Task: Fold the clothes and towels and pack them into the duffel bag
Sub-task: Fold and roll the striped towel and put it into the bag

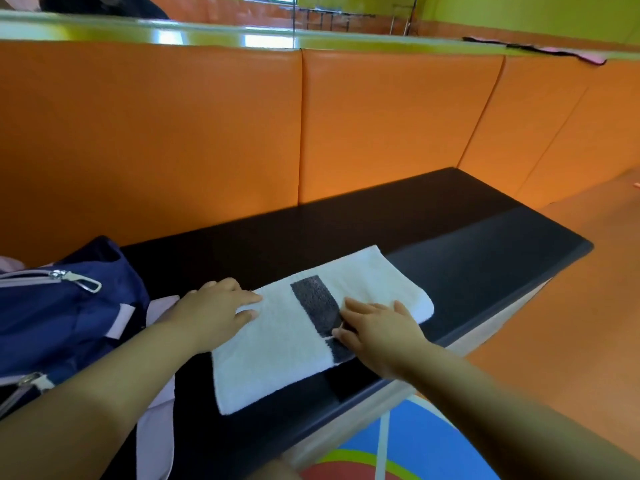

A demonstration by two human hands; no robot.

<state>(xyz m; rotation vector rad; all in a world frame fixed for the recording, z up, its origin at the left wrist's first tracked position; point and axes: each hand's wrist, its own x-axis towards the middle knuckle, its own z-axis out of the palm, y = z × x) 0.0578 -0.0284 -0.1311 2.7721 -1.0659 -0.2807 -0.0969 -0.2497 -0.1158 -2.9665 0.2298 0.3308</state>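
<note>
Two bare hands lie on a folded white towel point(294, 341) that sits on the black bench point(467, 254), close to its front edge and roughly midway along the visible length. The towel is set at a slant to that edge, one corner nearly reaching it, and a dark grey stripe point(315, 299) runs across its upper layer. The left hand point(214, 306) is flat on the towel's left end, fingers straight and together, palm down, holding nothing. The right hand point(377, 327) rests on the right part of the towel, its straight, slightly spread fingers laid over the stripe where the upper layer ends (whether the thumb has caught that edge cannot be told). At the bench's left end stands the navy duffel bag point(59, 317) with lilac trim, its silver zip pull point(78, 278) lying on top; the bag is just beside the left wrist and apart from the towel. A strip of pale lilac fabric point(156, 438) runs under the left forearm toward the front edge; it is unclear whether it belongs to the bag. Behind the bench rises an orange padded backrest point(207, 133), and a dark and pink cloth point(554, 50) lies on the green ledge above it at the far right.
</note>
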